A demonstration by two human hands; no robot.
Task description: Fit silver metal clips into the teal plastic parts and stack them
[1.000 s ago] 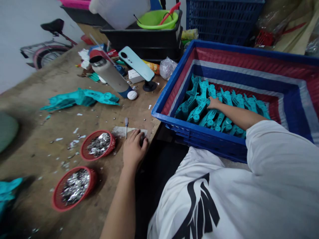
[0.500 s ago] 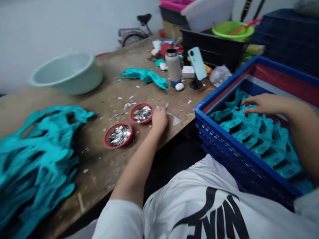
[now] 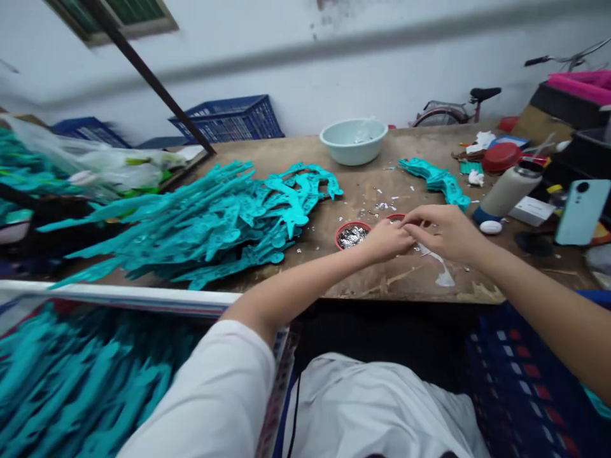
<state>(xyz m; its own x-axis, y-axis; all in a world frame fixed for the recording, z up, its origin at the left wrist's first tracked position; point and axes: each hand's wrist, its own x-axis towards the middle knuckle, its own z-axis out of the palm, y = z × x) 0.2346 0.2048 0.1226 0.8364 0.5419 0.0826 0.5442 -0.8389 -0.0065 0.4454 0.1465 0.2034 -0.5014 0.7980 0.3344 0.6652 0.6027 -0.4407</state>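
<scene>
My left hand reaches over the worktable with its fingers closed, beside two small red bowls. Its fingertips meet those of my right hand, whose thumb and forefinger are pinched together. Whatever lies between the fingers is too small or hidden to name. The nearer red bowl contains shiny silver metal bits. Behind my hands, the other red bowl is mostly covered. A thin whitish plastic scrap lies on the table just below my right hand. To the left spreads a heap of turquoise plastic parts.
A pale basin stands at the back of the worktable. Turquoise parts, a bottle and a propped phone are at right. Blue crates flank my lap; the left one holds turquoise parts.
My right hand has left the blue crate of turquoise parts and come over the table to my left hand. The view has swung left, bringing the heap and left crate into sight.
</scene>
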